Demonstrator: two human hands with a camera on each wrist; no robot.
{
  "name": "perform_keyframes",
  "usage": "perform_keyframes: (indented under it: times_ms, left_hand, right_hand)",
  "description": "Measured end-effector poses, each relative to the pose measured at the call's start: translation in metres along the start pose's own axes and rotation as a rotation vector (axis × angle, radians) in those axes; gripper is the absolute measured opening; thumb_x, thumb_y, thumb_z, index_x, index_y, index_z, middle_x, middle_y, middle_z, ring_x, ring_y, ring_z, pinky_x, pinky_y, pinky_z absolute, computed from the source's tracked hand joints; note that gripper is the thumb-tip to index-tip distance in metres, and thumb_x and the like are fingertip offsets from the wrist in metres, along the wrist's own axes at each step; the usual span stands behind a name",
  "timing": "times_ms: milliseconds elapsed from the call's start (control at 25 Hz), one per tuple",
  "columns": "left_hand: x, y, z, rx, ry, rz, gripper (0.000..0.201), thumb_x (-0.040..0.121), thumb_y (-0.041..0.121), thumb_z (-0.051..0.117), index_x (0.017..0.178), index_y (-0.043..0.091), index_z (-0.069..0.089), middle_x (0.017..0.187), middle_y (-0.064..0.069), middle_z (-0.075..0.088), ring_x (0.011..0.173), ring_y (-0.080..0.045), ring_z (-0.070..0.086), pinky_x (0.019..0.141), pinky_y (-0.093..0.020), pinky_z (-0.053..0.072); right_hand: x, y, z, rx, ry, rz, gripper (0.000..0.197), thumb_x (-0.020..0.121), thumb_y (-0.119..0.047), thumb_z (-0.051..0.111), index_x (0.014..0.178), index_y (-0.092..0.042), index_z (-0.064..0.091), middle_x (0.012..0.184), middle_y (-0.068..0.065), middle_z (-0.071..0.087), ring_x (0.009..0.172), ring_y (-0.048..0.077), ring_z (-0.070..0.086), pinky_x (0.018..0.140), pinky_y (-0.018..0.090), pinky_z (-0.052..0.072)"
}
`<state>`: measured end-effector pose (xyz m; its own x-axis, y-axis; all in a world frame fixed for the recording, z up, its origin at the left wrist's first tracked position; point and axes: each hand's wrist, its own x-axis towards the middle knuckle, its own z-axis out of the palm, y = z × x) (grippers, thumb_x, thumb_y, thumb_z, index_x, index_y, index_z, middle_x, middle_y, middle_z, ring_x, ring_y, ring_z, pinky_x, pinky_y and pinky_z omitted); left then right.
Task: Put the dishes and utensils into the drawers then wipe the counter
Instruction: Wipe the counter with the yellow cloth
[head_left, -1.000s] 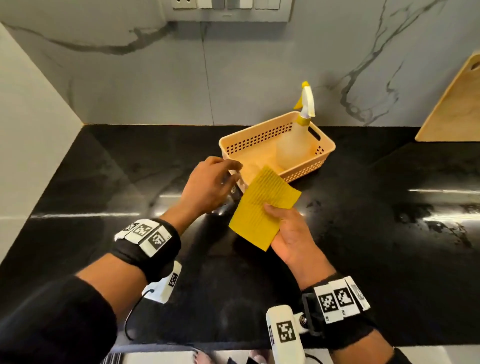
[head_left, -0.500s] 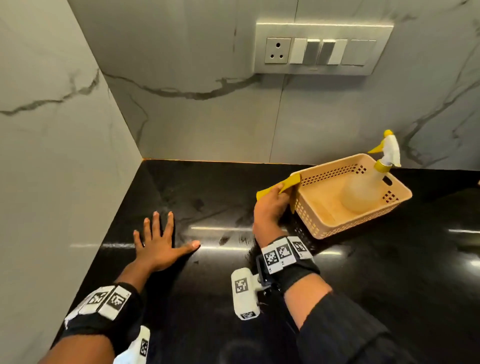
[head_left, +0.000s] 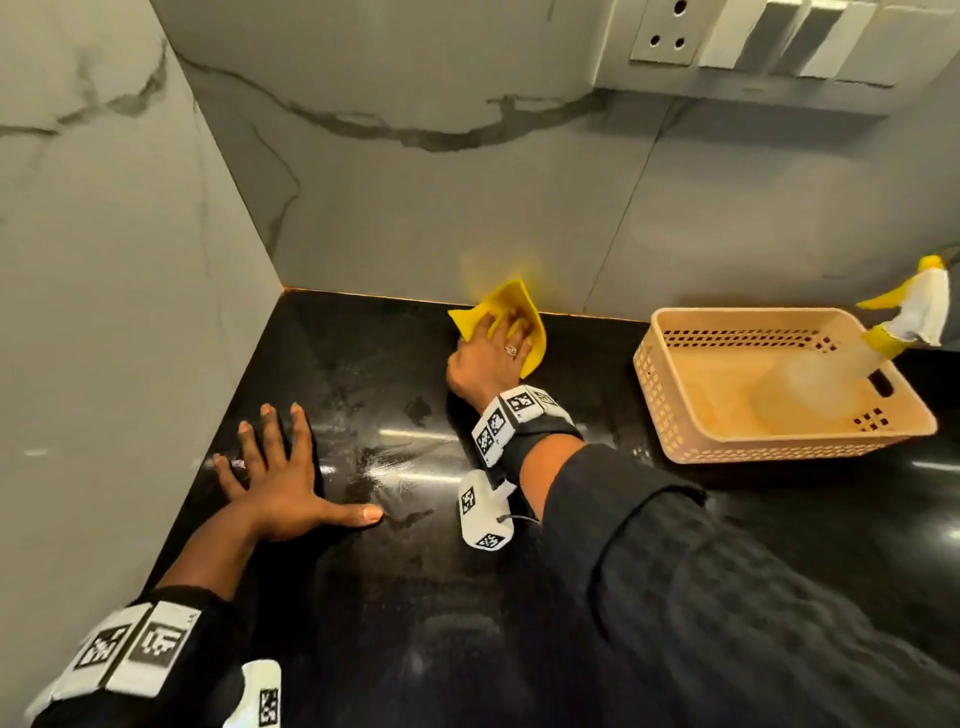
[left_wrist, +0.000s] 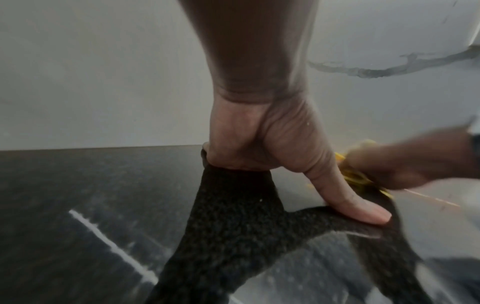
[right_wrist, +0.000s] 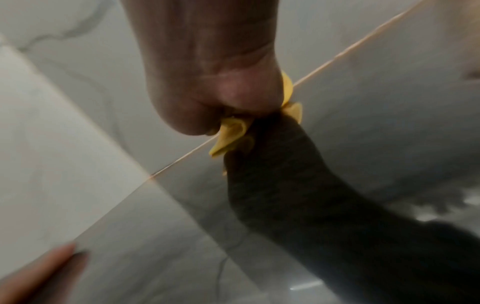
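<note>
Your right hand (head_left: 491, 358) has moved a long way in the last second. A moment ago it held the yellow cloth (head_left: 519, 312) up by the corner of the basket (head_left: 675, 426), and now it presses the cloth down on the black counter (head_left: 415, 597), right at the back where the counter meets the wall (head_left: 441, 208). The cloth is bunched under your palm, and your fingers (head_left: 514, 327) lie spread over it; how tightly they grip is hard to tell because the hand is blurred. Your left hand (head_left: 275, 483) is flat on the counter with its fingers spread wide, holding nothing, just as it was half a second ago. I think this means the wiping part has begun, and the wet smears near your left thumb still need a pass. No dishes or forks show on the counter, so that part looks done. Now count: one cloth, one basket, one spray bottle (head_left: 831, 384) leaning inside the basket, two hands, and one wall socket (head_left: 670, 31) with a row of switches beside it.
</note>
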<state>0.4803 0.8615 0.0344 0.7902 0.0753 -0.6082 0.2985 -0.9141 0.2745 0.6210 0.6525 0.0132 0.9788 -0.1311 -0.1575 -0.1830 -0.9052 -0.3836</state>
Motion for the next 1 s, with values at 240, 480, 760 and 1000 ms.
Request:
perform_keyframes:
  times_ms: [240, 480, 760, 1000]
  left_hand:
    - [-0.005, 0.002, 0.003, -0.035, 0.069, -0.012, 0.176, 0.011, 0.103, 0.044, 0.141, 0.019, -0.040, 0.147, -0.002, -0.048, 0.135, -0.024, -0.044, 0.113, -0.056, -0.021]
    - [-0.009, 0.002, 0.002, -0.083, 0.080, -0.011, 0.169, 0.030, 0.093, 0.063, 0.131, 0.012, -0.046, 0.142, -0.008, -0.053, 0.130, -0.025, -0.049, 0.109, -0.051, -0.029]
    - [-0.012, 0.004, 0.000, -0.070, 0.061, -0.022, 0.169, 0.041, 0.085, 0.072, 0.139, 0.009, -0.042, 0.143, -0.010, -0.052, 0.130, -0.026, -0.049, 0.105, -0.050, -0.030]
    - [-0.010, 0.002, 0.001, -0.040, 0.050, -0.026, 0.171, 0.038, 0.089, 0.069, 0.138, 0.008, -0.043, 0.142, -0.011, -0.053, 0.129, -0.027, -0.050, 0.103, -0.051, -0.031]
  right_hand:
    - [-0.017, -0.108, 0.020, -0.220, -0.499, -0.757, 0.040, 0.101, -0.029, 0.038, 0.135, -0.012, 0.049, 0.141, 0.021, 0.046, 0.128, 0.039, 0.044, 0.107, 0.041, 0.033]
    - [0.029, -0.135, 0.026, -0.426, -0.384, -0.563, 0.060, 0.102, -0.045, 0.029, 0.152, -0.012, 0.021, 0.159, 0.020, 0.013, 0.144, 0.047, 0.014, 0.117, 0.056, 0.011]
    - [0.019, -0.131, 0.016, -0.487, -0.560, -0.697, 0.067, 0.101, -0.054, 0.026, 0.155, -0.027, -0.003, 0.163, 0.009, -0.009, 0.147, 0.044, -0.003, 0.120, 0.052, -0.001]
    - [0.024, -0.087, -0.016, 0.071, -0.146, -0.816, 0.039, 0.087, -0.015, 0.060, 0.124, -0.006, 0.056, 0.127, 0.017, 0.052, 0.118, 0.036, 0.051, 0.096, 0.039, 0.044]
